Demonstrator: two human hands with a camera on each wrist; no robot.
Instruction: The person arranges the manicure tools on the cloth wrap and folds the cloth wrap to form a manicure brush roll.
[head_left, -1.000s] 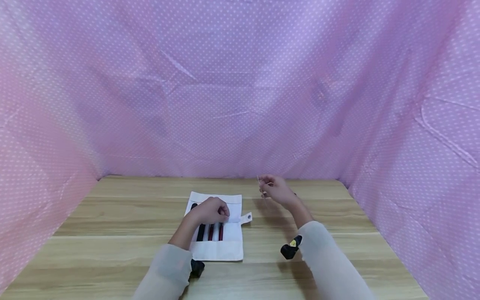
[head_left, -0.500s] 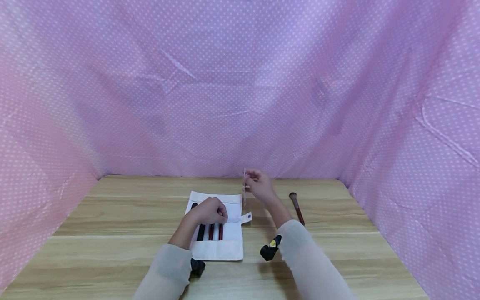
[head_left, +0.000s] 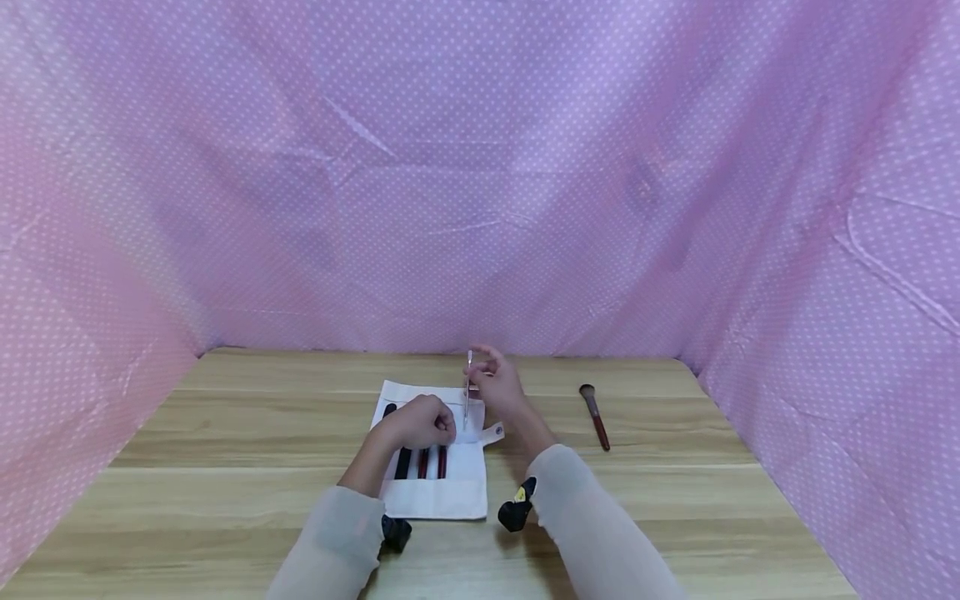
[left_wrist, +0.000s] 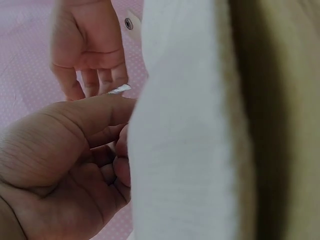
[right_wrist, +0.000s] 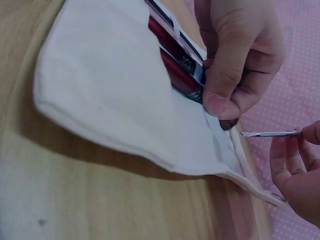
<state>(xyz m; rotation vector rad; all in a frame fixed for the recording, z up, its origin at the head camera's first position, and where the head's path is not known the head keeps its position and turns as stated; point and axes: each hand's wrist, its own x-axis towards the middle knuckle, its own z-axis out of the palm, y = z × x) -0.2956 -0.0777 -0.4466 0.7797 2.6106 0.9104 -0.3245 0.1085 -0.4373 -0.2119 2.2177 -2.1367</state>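
A white fabric brush roll [head_left: 438,502] lies unfolded on the table, with red-handled makeup brushes [right_wrist: 181,77] and a black-handled tool [head_left: 402,463] tucked into it. My left hand [head_left: 422,422] is over its middle; in the right wrist view the thumb and fingers pinch the fabric band beside the brushes. Between thumb and fingers my right hand [head_left: 498,388] holds a slim silver cuticle pusher [right_wrist: 270,134]. Its flat, pointed end reaches toward the roll near my left fingertips. In the left wrist view, white cloth hides part of my left fingers.
A loose makeup brush [head_left: 595,418] with a reddish handle lies on the table right of the roll. The roll's snap tab [head_left: 492,434] sticks out on its right side. Pink dotted cloth [head_left: 480,208] hangs behind the wooden table [head_left: 225,433] and along its sides.
My right hand has moved left with the cuticle pusher, from beside the roll to over its upper right part, uncovering the loose brush. My left hand stays nearly in place.
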